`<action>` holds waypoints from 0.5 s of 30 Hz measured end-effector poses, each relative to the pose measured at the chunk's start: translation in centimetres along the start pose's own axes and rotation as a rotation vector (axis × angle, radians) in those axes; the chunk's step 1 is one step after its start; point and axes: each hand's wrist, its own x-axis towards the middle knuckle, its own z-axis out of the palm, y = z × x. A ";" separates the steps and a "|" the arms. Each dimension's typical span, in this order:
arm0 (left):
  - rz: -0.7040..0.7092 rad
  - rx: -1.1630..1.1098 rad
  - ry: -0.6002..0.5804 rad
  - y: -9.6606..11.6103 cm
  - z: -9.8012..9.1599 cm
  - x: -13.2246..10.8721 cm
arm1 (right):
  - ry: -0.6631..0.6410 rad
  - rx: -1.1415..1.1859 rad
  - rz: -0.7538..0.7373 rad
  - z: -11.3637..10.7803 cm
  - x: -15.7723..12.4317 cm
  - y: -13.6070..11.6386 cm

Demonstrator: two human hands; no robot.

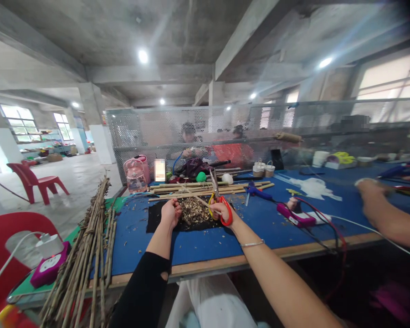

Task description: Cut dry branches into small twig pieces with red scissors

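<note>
My right hand (220, 212) is closed on a pair of scissors (214, 182). Their red and yellow handles loop around the fingers, and the blades point up. A thin pale stick (198, 198) runs up and left from the same fingers; whether they grip it is unclear. My left hand (171, 213) has its fingers curled together at the left of a pile of small brown chips (194, 212); anything inside them is hidden. The pile lies on a black cloth (157, 219). Just behind it, several thin bamboo sticks (167, 187) lie crosswise on the blue tabletop (198, 248).
A bundle of long stalks (89, 241) leans at the left edge. To the right are a blue glue gun (259, 191), a purple power strip (295, 216) and cables. A co-worker's arm (379, 205) reaches in. A perforated metal screen (150, 127) stands behind.
</note>
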 end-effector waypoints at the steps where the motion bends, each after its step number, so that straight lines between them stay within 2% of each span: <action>1: -0.011 -0.007 -0.002 0.1 0.0 -0.1 | -0.005 0.000 0.000 0.0 0.0 0.0; 9: 0.077 0.100 -0.041 0.1 0.3 -0.8 | -0.025 0.030 -0.004 -0.1 0.1 0.2; 15: 0.095 0.080 -0.013 0.1 0.2 -0.7 | -0.014 0.004 -0.018 0.2 -0.2 -0.1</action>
